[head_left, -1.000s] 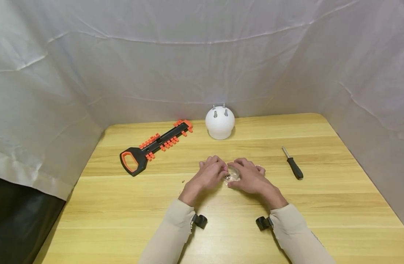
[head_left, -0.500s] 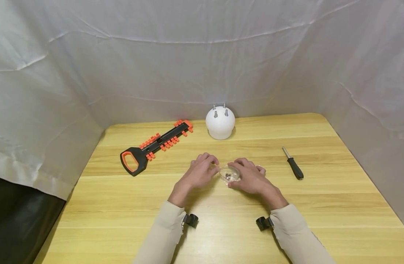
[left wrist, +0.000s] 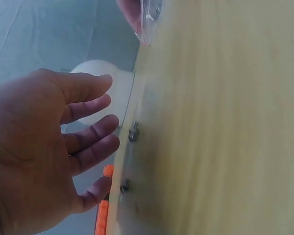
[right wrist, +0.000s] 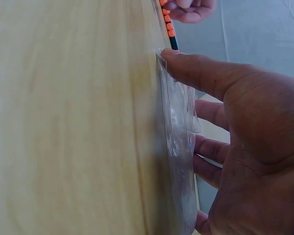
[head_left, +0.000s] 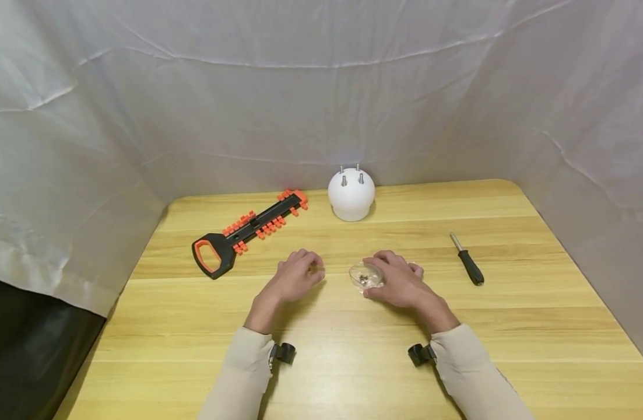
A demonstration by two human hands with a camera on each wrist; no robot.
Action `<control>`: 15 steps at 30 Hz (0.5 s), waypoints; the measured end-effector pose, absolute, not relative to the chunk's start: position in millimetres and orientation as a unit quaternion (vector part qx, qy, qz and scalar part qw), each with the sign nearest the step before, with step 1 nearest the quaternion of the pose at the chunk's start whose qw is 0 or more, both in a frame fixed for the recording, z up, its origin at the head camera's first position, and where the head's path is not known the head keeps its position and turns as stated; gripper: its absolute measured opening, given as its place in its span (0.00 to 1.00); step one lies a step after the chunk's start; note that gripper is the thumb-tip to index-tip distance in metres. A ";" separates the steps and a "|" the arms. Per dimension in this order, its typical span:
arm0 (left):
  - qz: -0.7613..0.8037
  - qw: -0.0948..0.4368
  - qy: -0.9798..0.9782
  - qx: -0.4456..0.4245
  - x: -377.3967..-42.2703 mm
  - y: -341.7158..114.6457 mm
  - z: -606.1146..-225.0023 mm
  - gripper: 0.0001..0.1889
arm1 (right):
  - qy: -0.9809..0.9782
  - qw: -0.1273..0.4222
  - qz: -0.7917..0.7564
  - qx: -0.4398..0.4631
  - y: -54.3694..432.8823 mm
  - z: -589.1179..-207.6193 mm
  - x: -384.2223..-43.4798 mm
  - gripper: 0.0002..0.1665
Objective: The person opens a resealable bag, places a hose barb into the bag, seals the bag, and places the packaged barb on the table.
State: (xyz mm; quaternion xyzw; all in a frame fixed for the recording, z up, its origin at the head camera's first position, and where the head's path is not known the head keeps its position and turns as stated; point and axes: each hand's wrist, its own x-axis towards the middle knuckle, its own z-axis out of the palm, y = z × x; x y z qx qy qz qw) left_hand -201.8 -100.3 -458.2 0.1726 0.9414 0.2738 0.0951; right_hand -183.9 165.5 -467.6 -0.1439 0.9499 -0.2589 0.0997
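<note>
My right hand point(head_left: 398, 281) holds a clear crinkled plastic bag point(head_left: 357, 273) low at the table, thumb on its near edge and fingers behind it. Several small dark metal pieces point(head_left: 364, 280) show through the plastic. To the left of the bag, my left hand point(head_left: 294, 276) hovers with its fingers loosely bent and apart, and nothing between them. In the left wrist view small metal pieces that look like screws point(left wrist: 133, 132) lie on the wood just beyond the fingertips. The left hand hides them in the head view.
A white round body point(head_left: 351, 198) with several metal pegs on top stands at the table's back edge. A black rack with orange clips point(head_left: 269, 219) lies back left. On the right lies a black-handled screwdriver point(head_left: 469, 265). Grey cloth point(head_left: 321, 105) hangs behind and beside the wooden table point(head_left: 510, 350).
My left hand has come away from the plastic bag and moved left, its fingers loosening. The right hand stays in place with the bag.
</note>
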 end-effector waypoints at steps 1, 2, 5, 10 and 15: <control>0.272 0.096 0.942 0.170 -201.4 -102.4 -459.1 0.13 | 0.949 0.099 -0.260 -0.145 165.5 -467.1 -183.8 0.43; 0.270 0.098 0.943 0.167 -201.0 -104.5 -459.9 0.13 | 0.949 0.099 -0.261 -0.145 165.4 -466.9 -183.7 0.43; 0.266 0.104 0.944 0.165 -200.0 -111.0 -461.2 0.13 | 0.949 0.101 -0.262 -0.145 165.1 -466.1 -183.3 0.43; 0.256 0.115 0.946 0.164 -198.4 -121.8 -462.0 0.15 | 0.949 0.102 -0.262 -0.142 164.7 -465.5 -182.6 0.43; 0.254 0.113 0.948 0.155 -197.2 -129.2 -461.9 0.11 | 0.949 0.101 -0.261 -0.143 164.2 -465.4 -183.0 0.43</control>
